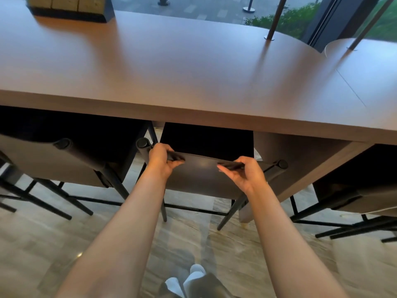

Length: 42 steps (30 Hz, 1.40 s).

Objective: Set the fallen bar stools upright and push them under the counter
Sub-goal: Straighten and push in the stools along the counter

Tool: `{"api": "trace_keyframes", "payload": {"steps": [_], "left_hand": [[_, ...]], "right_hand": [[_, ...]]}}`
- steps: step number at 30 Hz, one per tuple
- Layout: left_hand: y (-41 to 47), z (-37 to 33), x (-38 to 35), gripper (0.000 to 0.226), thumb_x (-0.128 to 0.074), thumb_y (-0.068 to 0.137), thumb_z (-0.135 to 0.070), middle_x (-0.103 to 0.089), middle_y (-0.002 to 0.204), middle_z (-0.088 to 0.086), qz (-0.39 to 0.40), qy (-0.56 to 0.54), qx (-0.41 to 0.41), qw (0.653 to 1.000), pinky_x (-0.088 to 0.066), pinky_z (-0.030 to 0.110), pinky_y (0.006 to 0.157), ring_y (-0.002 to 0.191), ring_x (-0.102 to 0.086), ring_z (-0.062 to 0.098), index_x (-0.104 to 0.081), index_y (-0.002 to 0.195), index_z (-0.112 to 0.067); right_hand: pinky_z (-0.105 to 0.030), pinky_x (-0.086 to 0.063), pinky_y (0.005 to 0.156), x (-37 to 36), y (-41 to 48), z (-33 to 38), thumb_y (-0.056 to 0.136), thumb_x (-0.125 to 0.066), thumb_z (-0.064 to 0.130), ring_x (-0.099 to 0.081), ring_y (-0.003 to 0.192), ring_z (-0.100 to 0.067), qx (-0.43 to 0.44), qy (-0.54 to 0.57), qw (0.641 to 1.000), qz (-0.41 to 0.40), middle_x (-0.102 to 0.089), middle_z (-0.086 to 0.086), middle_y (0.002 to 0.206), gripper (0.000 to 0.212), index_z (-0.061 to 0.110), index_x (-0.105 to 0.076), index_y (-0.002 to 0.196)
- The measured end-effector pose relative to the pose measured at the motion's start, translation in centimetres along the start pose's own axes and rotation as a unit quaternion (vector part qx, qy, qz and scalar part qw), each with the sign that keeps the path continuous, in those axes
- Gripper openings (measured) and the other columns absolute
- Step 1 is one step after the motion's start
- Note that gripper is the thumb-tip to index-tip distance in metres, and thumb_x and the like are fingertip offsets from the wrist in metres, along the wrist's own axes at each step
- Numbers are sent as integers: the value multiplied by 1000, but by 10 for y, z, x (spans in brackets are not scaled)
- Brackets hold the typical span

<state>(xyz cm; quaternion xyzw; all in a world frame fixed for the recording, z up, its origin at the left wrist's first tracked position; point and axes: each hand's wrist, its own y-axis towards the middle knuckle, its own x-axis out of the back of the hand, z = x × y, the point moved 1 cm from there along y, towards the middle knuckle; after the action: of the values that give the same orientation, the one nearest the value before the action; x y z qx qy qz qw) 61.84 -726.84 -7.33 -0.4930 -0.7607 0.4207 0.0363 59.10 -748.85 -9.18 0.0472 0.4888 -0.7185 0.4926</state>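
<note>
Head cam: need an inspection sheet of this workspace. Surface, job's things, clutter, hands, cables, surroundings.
Surface: brown counter, long, smooth top.
Job's things: middle bar stool upright, seat under the counter edge; left stool and right stool upright, also tucked under.
Clutter: dark box at the counter's far left end.
Hands: left hand and right hand both grip the top edge of the middle stool's backrest.
Cables: nothing seen.
Surroundings: two poles rise from the counter; window behind; veined floor below.

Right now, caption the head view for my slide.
Left hand and right hand grip an upright bar stool by its backrest at the counter.
</note>
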Motion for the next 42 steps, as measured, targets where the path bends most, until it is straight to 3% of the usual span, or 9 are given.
{"api": "trace_keyframes", "payload": {"steps": [4, 8, 21, 24, 28, 32, 36, 39, 42], "left_hand": [[-2, 6, 0, 16, -39, 85, 7, -51, 94, 15, -3, 9, -7, 1000, -55, 54, 80, 83, -57, 35, -47, 79, -5], [-4, 17, -1, 18, -40, 84, 9, -51, 88, 14, -7, 3, -14, 1000, -56, 54, 79, 77, -57, 32, -47, 75, -5], [-6, 20, 2, 16, -42, 88, 8, -52, 106, 19, 13, -9, -11, 1000, -50, 59, 90, 99, -55, 40, -49, 79, -4], [-9, 18, 2, 13, -43, 89, 7, -51, 118, 21, 26, -23, -4, 999, -49, 58, 92, 109, -54, 43, -50, 85, -4], [-13, 18, 1, 10, -46, 92, 4, -50, 124, 22, 32, -40, 7, 999, -49, 57, 94, 115, -53, 43, -50, 91, -5], [-15, 18, 0, 8, -46, 91, 2, -50, 123, 21, 24, -43, 20, 999, -52, 54, 86, 116, -53, 42, -49, 93, -5], [-17, 20, 3, 7, -55, 91, -6, -54, 123, 20, 26, -59, 25, 998, -51, 55, 90, 113, -56, 39, -54, 98, -8], [-21, 26, 7, 21, -63, 90, -18, -57, 125, 15, 36, -56, 12, 998, -49, 54, 95, 107, -60, 34, -56, 110, -14], [-26, 33, 7, 47, -63, 91, -25, -54, 131, 13, 36, -63, 4, 997, -45, 54, 100, 111, -58, 33, -47, 135, -16]], "right_hand": [[-54, -58, 60, 6, -2, 3, 84, -44, -12, -49, 113, -58, 4, -5, 1000, 2, -43, -33, 122, 20, 0, -50, 98], [-53, -58, 62, 16, -5, 7, 83, -45, -12, -55, 105, -55, 12, -20, 1000, 7, -45, -35, 123, 20, 0, -49, 98], [-52, -59, 69, 22, -8, 7, 88, -46, -3, -71, 84, -41, 5, -69, 997, 16, -61, -27, 102, 10, 5, -50, 85], [-50, -59, 74, 24, -7, 7, 89, -50, 2, -70, 90, -40, 1, -87, 996, 14, -61, -26, 109, 6, 6, -50, 94], [-49, -57, 80, 24, -9, 7, 89, -52, 5, -68, 95, -40, -9, -87, 996, 18, -59, -26, 117, 21, 7, -47, 110], [-48, -57, 78, 25, -10, 7, 90, -52, 6, -67, 95, -40, -17, -82, 996, 24, -61, -23, 108, 22, 7, -48, 111], [-47, -57, 74, 24, -11, 7, 91, -54, 10, -65, 99, -41, -31, -101, 994, 23, -59, -24, 110, 21, 8, -50, 111], [-48, -58, 74, 27, -12, 9, 89, -65, 22, -65, 102, -41, -43, -129, 990, 24, -53, -25, 127, 39, 15, -48, 124], [-51, -57, 82, 29, -16, 10, 78, -76, 40, -60, 111, -41, -69, -134, 988, 44, -32, -21, 150, 84, 33, -28, 146]]}}
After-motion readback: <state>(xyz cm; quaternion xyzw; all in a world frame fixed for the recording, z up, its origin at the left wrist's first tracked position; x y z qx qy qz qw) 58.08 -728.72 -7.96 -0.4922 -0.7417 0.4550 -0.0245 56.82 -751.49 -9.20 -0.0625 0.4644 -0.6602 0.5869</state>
